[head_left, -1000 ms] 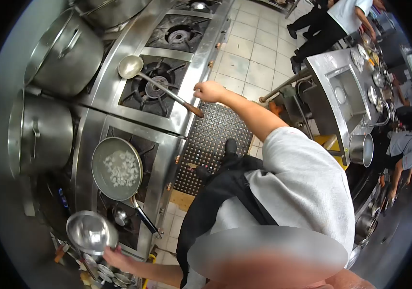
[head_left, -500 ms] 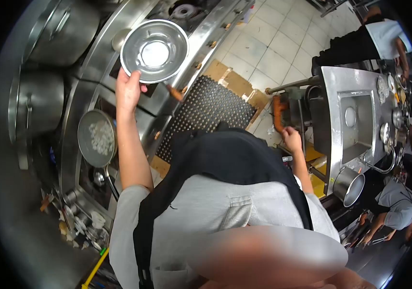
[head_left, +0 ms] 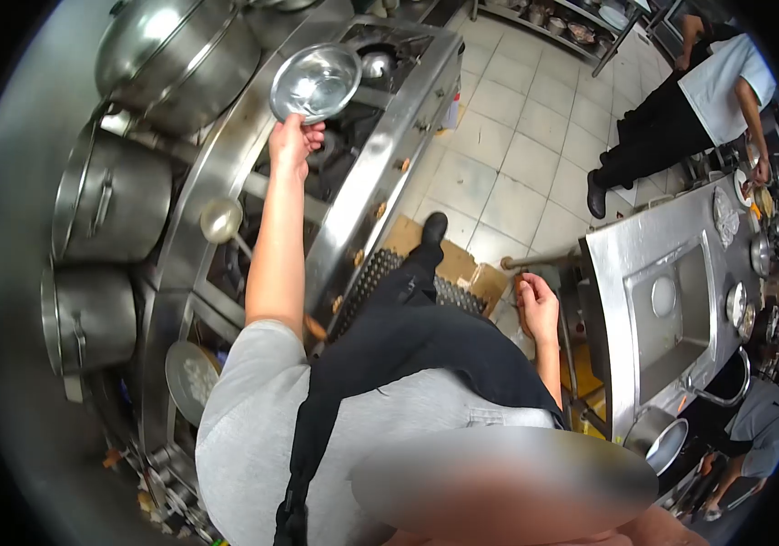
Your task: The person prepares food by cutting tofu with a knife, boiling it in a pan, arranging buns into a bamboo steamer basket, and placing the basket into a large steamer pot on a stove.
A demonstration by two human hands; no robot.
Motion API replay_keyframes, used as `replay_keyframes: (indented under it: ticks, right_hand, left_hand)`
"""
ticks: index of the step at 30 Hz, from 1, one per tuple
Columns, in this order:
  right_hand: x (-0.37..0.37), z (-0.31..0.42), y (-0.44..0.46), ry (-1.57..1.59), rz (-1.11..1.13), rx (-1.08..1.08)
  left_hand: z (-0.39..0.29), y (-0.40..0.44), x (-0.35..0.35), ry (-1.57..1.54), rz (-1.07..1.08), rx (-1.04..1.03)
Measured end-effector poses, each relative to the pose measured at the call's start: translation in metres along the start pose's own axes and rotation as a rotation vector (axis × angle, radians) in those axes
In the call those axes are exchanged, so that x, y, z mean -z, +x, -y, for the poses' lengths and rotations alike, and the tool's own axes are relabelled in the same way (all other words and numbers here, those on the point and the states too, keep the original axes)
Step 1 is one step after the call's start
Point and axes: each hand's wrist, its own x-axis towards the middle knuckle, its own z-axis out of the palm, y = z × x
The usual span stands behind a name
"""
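My left hand [head_left: 295, 146] is stretched out over the stove, its fingers closed on the rim of a shiny metal bowl [head_left: 315, 84]. The bowl is tilted and its inside shows. Beneath it lie black burner grates. Near my left forearm a ladle [head_left: 222, 220] rests on the stove, its handle partly hidden by the arm. A pan [head_left: 187, 378] with white pieces in it sits lower left, partly behind my sleeve. My right hand [head_left: 539, 308] hangs left of the sink counter, fingers loosely bent and apart, with nothing seen in it.
Large metal pots [head_left: 115, 200] line the left side. A steel sink counter [head_left: 612, 273] stands on the right, with a saucepan [head_left: 655, 435] at its near end. One person [head_left: 713, 100] stands at the upper right, another [head_left: 767, 423] at the lower right. A perforated mat [head_left: 367, 287] lies underfoot.
My left hand took hold of the bowl from the lower left and carried it up along the stove. My right hand moved from beside the stove to the sink side. The view has shifted.
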Motion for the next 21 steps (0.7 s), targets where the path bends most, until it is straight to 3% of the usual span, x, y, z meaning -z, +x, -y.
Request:
replay_keyframes:
  ticks: [5,8,9,12,13,16,18,21]
  right_hand:
    - [-0.016,0.069,0.115,-0.184,-0.059,0.104]
    - [-0.014,0.104,0.173,-0.326,-0.032,0.058]
    - [-0.012,0.115,0.192,-0.322,-0.048,0.060]
    - [-0.002,0.136,0.229,-0.539,-0.036,0.096]
    - [0.002,0.139,0.241,-0.544,-0.060,0.089]
    - [0.009,0.148,0.277,-0.535,-0.080,0.047]
    - [0.014,0.135,0.298,-0.567,-0.034,-0.023]
    - [0.016,0.129,0.330,-0.643,0.051,-0.036]
  left_hand:
    - [-0.036,0.187,-0.044,-0.141,-0.068,-0.032]
    - [-0.073,0.298,-0.053,-0.220,-0.142,-0.037]
    - [-0.089,0.347,-0.041,-0.130,0.004,-0.136]
    - [-0.160,0.418,-0.076,-0.438,-0.116,-0.150]
    - [-0.169,0.427,-0.091,-0.441,-0.114,-0.140]
    - [-0.160,0.425,-0.142,-0.346,0.219,-0.211]
    - [-0.123,0.393,-0.194,-0.219,0.301,-0.156]
    - [-0.026,0.358,-0.242,-0.028,0.327,0.105]
